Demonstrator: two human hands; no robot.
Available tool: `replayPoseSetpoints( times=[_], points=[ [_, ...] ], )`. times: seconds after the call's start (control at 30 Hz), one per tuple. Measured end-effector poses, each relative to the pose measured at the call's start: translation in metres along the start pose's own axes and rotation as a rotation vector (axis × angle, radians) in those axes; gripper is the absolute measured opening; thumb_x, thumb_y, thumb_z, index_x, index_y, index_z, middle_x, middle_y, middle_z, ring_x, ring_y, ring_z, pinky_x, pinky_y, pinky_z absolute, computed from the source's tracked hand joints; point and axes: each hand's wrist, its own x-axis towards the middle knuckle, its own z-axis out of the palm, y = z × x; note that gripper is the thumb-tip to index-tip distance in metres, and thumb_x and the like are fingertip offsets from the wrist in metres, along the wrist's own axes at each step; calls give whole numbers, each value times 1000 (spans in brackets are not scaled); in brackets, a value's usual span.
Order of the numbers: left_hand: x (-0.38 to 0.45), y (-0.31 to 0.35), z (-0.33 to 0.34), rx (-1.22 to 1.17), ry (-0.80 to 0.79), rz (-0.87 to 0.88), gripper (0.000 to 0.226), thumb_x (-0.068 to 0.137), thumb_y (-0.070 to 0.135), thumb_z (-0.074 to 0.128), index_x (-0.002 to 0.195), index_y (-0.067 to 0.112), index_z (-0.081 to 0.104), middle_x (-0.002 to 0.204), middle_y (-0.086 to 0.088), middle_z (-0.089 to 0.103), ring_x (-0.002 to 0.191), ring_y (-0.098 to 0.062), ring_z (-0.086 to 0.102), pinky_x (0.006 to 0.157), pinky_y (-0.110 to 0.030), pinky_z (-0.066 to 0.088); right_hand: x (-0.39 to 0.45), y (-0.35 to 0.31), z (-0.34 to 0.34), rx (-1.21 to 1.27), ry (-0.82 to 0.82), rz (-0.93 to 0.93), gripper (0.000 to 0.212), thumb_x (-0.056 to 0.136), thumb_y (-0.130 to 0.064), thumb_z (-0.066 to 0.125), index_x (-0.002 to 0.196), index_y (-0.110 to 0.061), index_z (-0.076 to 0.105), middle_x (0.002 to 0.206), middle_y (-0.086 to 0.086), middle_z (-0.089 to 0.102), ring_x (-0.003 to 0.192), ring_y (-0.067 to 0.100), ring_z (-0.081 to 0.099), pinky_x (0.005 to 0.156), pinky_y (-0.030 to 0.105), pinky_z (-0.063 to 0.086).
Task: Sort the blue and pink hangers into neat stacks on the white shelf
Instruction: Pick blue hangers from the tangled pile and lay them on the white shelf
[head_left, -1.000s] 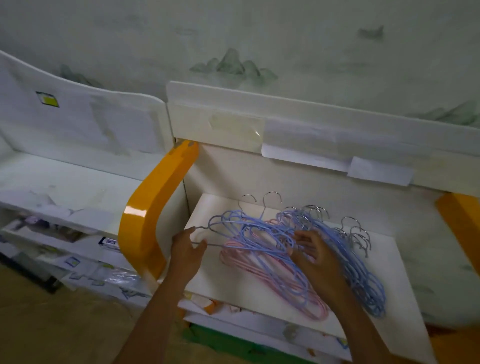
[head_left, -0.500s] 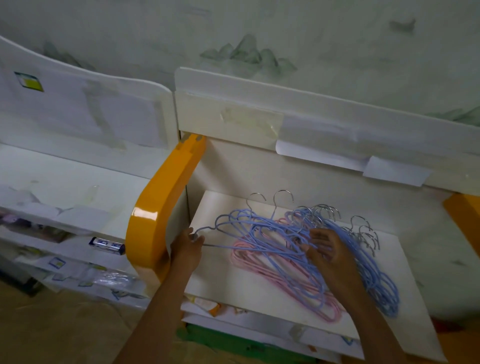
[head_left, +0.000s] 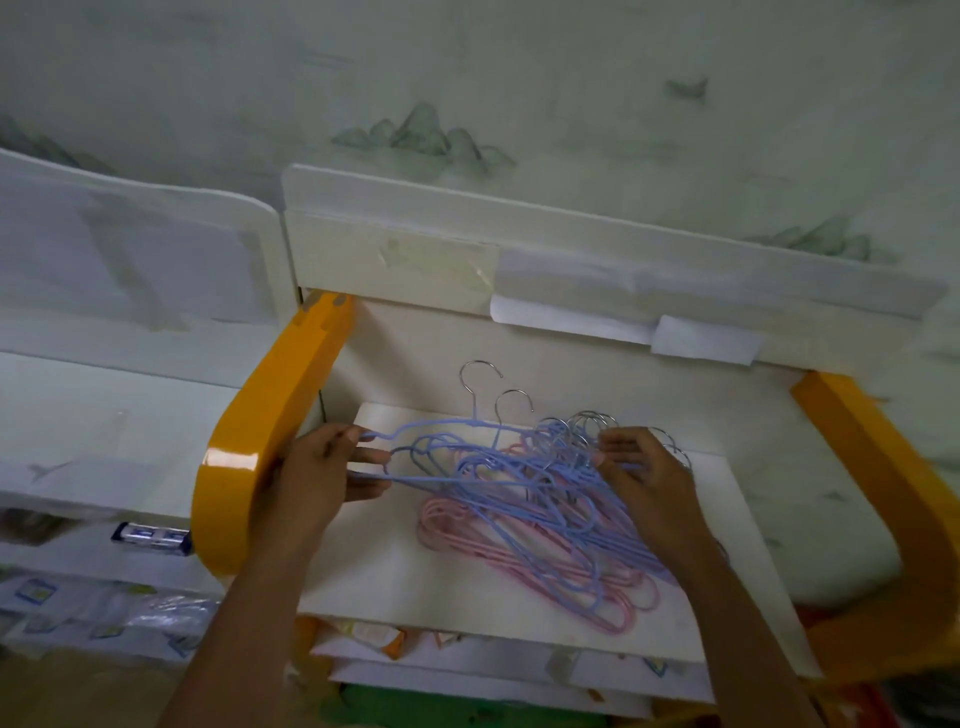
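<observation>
Shelf (head_left: 395, 582), perhaps dusty, beneath wallpaper (head_left: 519, 78)

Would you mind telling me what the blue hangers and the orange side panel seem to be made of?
Blue hangers: probably metal wire in a matte blue coating, given thin rods and bare shiny hooks. Orange side panel: glossy lacquered board or plastic, judging by its sharp highlight; which one is unclear.

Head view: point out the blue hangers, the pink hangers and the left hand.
blue hangers (head_left: 519, 480), head view, on the tangled blue wires mid-pile.
pink hangers (head_left: 452, 535), head view, on the left ends showing under the blue ones.
left hand (head_left: 311, 478), head view, on its back.
</observation>
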Motion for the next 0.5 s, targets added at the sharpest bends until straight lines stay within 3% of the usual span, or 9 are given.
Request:
replayPoseSetpoints(
  times=[0.2, 0.37, 0.43, 0.5],
  points=[
    [4, 6, 4, -17, 5, 122, 23, 104, 12, 41, 106, -2, 59, 90, -20, 67, 58, -26, 70, 53, -31, 59, 0, 16, -6, -119, 66, 72, 6, 92, -18, 66, 97, -21, 67, 93, -8, 69, 81, -8, 62, 66, 4, 44],
    [5, 6, 6, -4, 14, 168, 21, 103, 14, 44, 102, 3, 62, 94, -20, 69, 64, -30, 71, 63, -39, 62, -5, 40, 1, -308, -98, 164, 6, 91, -17, 67, 96, -20, 67, 90, -8, 67, 83, 3, 63, 63, 9, 42],
    [2, 7, 8, -11, 12, 193, 20, 103, 13, 45, 104, 1, 61, 93, -19, 69, 65, -26, 72, 66, -41, 61, -8, 50, 7, -347, -157, 185, 10, 91, -17, 66, 101, -18, 66, 94, -4, 67, 86, 9, 64, 68, 10, 45],
    [0, 8, 10, -33, 2, 217, 18, 103, 13, 45, 101, 4, 61, 93, -18, 68, 68, -21, 73, 70, -43, 60, -10, 58, 14, -371, -160, 193, 16, 91, -15, 67, 107, -13, 66, 95, 0, 66, 86, 11, 65, 78, 23, 54]
  ],
)
